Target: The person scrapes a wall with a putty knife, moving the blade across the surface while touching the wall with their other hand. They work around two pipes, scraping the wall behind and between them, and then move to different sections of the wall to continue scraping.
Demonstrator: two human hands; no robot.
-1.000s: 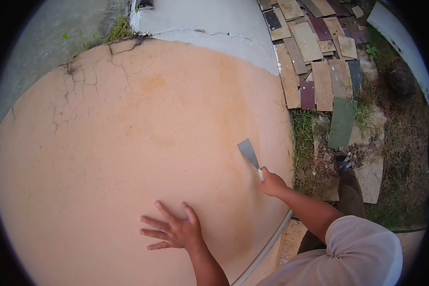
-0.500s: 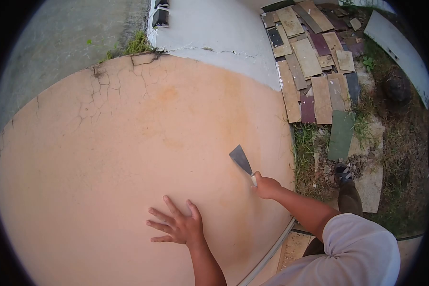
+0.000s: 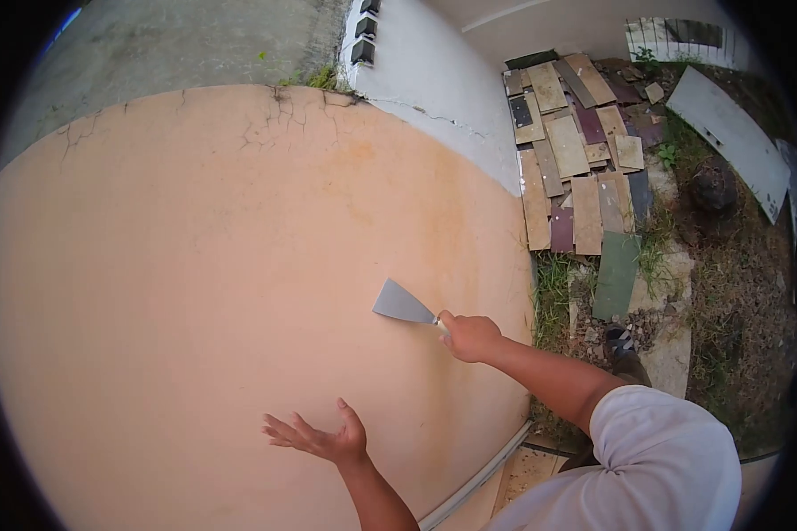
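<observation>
A putty knife (image 3: 402, 303) with a wide metal blade and a pale handle is gripped in my right hand (image 3: 471, 338), its blade pointing left across the peach-painted wall (image 3: 239, 292). Lower and to the left, my left hand (image 3: 323, 435) is raised in front of the wall, fingers spread, thumb up and nothing held. Fine cracks (image 3: 279, 124) run down from the wall's upper edge. An orange-brown stain (image 3: 447, 221) streaks the paint above the knife.
Worn boards and tiles (image 3: 571, 146) cover the ground at upper right. A white panel (image 3: 731, 133) leans beyond them. My shoe (image 3: 620, 338) stands among rubble and grass. A white wall section (image 3: 416, 66) carries several black fixtures (image 3: 363, 51).
My left hand has turned from palm-flat on the wall to palm-up. The right hand has shifted left, and the putty knife's blade has swung further to the left. The view has tilted slightly.
</observation>
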